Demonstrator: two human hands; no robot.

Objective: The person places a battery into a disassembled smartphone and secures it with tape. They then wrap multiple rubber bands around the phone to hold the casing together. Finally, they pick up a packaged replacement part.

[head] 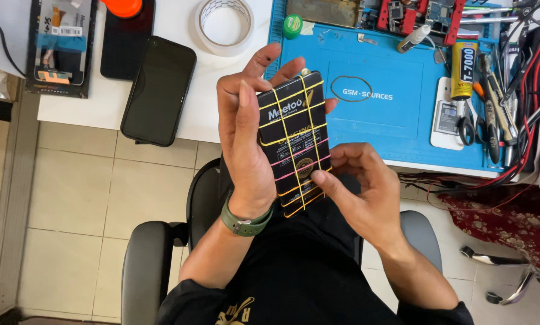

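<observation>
Pale floor tiles [71, 198] showed beneath a white bench [179, 108] half covered by a blue work mat [366, 114]. Over the person's lap, clear of the bench edge, the left hand [246, 144] was wrapped around a black flat box [294, 144] bound with yellow and pink rubber bands [297, 162], fingers curled behind it and thumb along its front. The right hand [360, 186] was half closed at the box's lower end, its thumb tip pressing on the bands. A dark phone [158, 90] lay on the bench to the left, near a roll of tape [225, 24]. Tools and red wires [516, 90] crowded the mat's right side, with a yellow glue tube [462, 69] among them.
</observation>
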